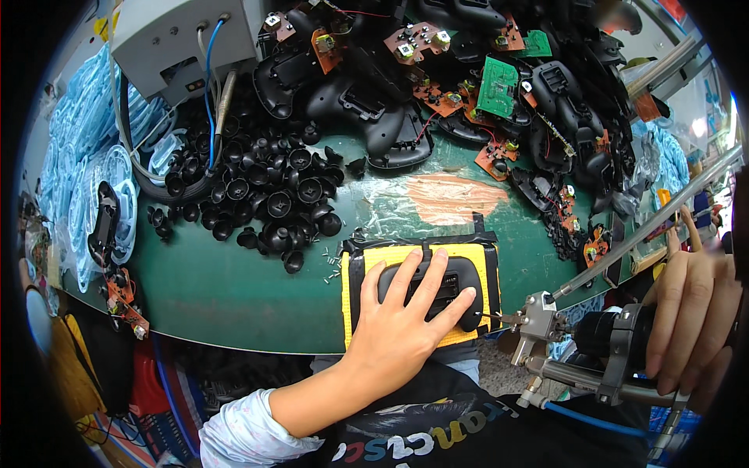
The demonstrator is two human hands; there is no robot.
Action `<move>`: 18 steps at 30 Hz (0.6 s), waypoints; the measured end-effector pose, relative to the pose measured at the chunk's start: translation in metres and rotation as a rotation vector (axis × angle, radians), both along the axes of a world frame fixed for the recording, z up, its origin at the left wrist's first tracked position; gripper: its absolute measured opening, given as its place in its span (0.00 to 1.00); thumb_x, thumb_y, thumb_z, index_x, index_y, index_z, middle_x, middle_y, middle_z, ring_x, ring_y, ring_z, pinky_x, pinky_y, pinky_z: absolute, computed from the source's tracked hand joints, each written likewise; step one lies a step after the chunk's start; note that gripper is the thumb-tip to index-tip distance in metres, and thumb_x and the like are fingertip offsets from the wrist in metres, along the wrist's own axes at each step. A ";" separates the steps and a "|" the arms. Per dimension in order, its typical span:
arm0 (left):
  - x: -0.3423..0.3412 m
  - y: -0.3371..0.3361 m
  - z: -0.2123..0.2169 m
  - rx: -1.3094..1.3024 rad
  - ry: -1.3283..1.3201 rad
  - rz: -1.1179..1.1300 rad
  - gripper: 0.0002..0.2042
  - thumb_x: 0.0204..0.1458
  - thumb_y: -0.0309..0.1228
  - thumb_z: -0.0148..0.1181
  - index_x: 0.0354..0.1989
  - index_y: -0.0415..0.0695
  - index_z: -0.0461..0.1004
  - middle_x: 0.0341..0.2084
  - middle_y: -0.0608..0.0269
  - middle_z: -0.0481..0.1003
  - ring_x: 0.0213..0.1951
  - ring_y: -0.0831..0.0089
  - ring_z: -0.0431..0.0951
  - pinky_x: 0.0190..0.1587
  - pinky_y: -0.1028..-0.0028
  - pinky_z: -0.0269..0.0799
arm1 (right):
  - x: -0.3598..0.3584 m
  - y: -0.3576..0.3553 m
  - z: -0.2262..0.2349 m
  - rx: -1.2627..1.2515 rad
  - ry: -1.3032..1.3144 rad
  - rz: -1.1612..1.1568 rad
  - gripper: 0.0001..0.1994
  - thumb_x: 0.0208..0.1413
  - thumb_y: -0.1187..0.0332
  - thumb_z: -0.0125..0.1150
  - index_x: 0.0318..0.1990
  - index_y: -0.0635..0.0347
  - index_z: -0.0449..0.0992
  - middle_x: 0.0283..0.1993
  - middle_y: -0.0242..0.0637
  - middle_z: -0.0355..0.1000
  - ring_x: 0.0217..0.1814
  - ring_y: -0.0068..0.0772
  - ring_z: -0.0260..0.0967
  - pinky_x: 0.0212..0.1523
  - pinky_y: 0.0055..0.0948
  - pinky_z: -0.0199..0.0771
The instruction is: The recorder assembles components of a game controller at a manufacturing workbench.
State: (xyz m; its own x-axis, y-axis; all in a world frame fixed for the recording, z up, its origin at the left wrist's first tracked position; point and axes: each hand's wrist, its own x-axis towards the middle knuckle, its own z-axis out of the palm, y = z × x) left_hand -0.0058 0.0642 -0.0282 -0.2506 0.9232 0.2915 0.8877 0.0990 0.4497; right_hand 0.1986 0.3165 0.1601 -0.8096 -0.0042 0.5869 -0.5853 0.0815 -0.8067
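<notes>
Black controller shell (pixel 437 290) on yellow pad (pixel 476 261), left hand (pixel 406 320) pressing it.

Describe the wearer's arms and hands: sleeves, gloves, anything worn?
Both hands are bare, no gloves. The left hand shows no rings; its forearm is bare up to a pale, lightly patterned sleeve pushed back near the elbow. The right hand sits at the frame's edge; its wrist and sleeve are out of view.

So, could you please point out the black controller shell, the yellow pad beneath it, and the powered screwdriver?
black controller shell (pixel 460 285): head view, its right half.
yellow pad (pixel 360 269): head view, its left strip.
powered screwdriver (pixel 597 334): head view, its black body.
</notes>
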 end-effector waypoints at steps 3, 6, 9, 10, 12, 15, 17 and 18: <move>-0.003 -0.008 -0.001 0.013 -0.017 0.017 0.33 0.39 0.20 0.59 0.58 0.63 0.72 0.65 0.50 0.61 0.61 0.47 0.62 0.56 0.46 0.55 | -0.052 -0.044 -0.008 0.007 0.023 -0.047 0.07 0.58 0.70 0.60 0.41 0.63 0.73 0.25 0.32 0.71 0.21 0.24 0.71 0.28 0.21 0.78; -0.004 -0.006 -0.002 0.029 -0.020 0.008 0.33 0.39 0.20 0.59 0.58 0.63 0.72 0.65 0.50 0.61 0.62 0.47 0.62 0.56 0.46 0.55 | -0.089 -0.095 -0.021 0.019 0.055 -0.122 0.07 0.56 0.72 0.61 0.39 0.64 0.73 0.25 0.31 0.72 0.20 0.22 0.72 0.27 0.17 0.79; -0.004 -0.008 -0.002 0.028 -0.020 0.023 0.33 0.39 0.21 0.60 0.58 0.63 0.73 0.65 0.50 0.60 0.62 0.48 0.62 0.56 0.47 0.56 | -0.062 -0.068 -0.020 0.007 0.093 -0.174 0.06 0.54 0.74 0.63 0.38 0.65 0.74 0.24 0.31 0.73 0.19 0.20 0.72 0.27 0.14 0.80; -0.002 -0.003 0.000 0.030 -0.018 0.007 0.33 0.39 0.21 0.60 0.58 0.63 0.73 0.65 0.50 0.60 0.62 0.48 0.62 0.56 0.47 0.56 | -0.088 -0.082 -0.023 0.006 0.107 -0.214 0.06 0.54 0.75 0.63 0.37 0.65 0.74 0.24 0.30 0.74 0.19 0.20 0.73 0.26 0.13 0.81; -0.003 -0.004 -0.001 0.026 -0.016 0.006 0.32 0.40 0.21 0.60 0.58 0.63 0.73 0.65 0.50 0.60 0.62 0.48 0.62 0.56 0.47 0.56 | -0.085 -0.079 -0.028 0.007 0.118 -0.235 0.06 0.53 0.76 0.64 0.37 0.66 0.74 0.24 0.30 0.74 0.19 0.19 0.73 0.26 0.12 0.81; -0.001 -0.007 -0.002 0.009 -0.006 0.019 0.32 0.40 0.21 0.60 0.58 0.63 0.73 0.65 0.50 0.60 0.62 0.48 0.62 0.56 0.47 0.56 | -0.092 -0.069 -0.032 0.068 0.068 -0.051 0.07 0.53 0.75 0.65 0.34 0.70 0.75 0.27 0.32 0.76 0.22 0.21 0.75 0.31 0.14 0.83; -0.002 -0.005 -0.001 0.022 0.009 0.010 0.32 0.40 0.21 0.60 0.58 0.63 0.73 0.65 0.50 0.60 0.62 0.48 0.61 0.56 0.48 0.56 | -0.089 -0.060 -0.025 0.112 -0.010 0.145 0.07 0.52 0.75 0.66 0.33 0.69 0.74 0.26 0.33 0.76 0.23 0.23 0.76 0.33 0.17 0.85; -0.003 -0.004 0.000 0.032 -0.027 -0.003 0.32 0.40 0.21 0.60 0.58 0.62 0.73 0.64 0.47 0.59 0.62 0.47 0.61 0.57 0.48 0.56 | -0.084 -0.057 -0.022 0.118 -0.009 0.141 0.07 0.52 0.75 0.66 0.33 0.69 0.74 0.26 0.33 0.76 0.23 0.23 0.76 0.33 0.17 0.85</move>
State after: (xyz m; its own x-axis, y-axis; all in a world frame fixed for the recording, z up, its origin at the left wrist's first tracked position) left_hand -0.0087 0.0605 -0.0285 -0.2564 0.9142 0.3139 0.8755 0.0820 0.4761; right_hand 0.1145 0.2597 0.1385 -0.8015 -0.1869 0.5681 -0.5902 0.0935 -0.8019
